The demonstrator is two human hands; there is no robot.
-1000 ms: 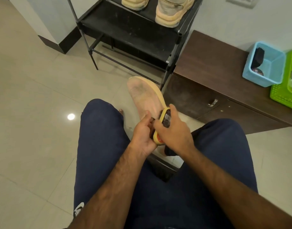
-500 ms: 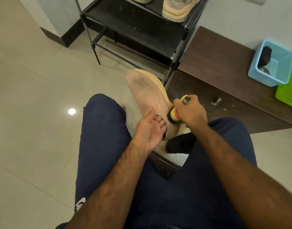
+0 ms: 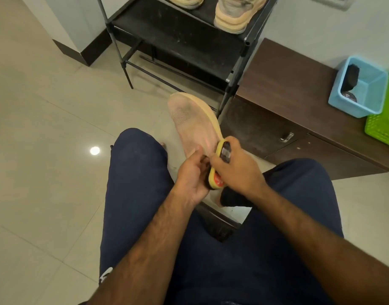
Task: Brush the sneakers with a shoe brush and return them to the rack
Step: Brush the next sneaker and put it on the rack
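A beige sneaker (image 3: 192,119) is held sole-up between my knees, its toe pointing away from me. My left hand (image 3: 192,176) grips the sneaker at its heel end, thumb on the sole. My right hand (image 3: 235,170) grips a yellow shoe brush (image 3: 218,164) with a red label, pressed against the sole near the heel. Two more beige sneakers (image 3: 235,12) stand on the black shoe rack (image 3: 189,47) ahead.
A low brown cabinet (image 3: 299,102) stands right of the rack, with a blue basket (image 3: 360,86) and a green basket (image 3: 385,122) on top. My legs in dark blue trousers fill the lower view. Pale floor tiles (image 3: 46,128) lie to the left.
My right hand brought the brush back from the sneaker's right edge toward the heel of the sole. My left hand's fingers closed round the heel end again.
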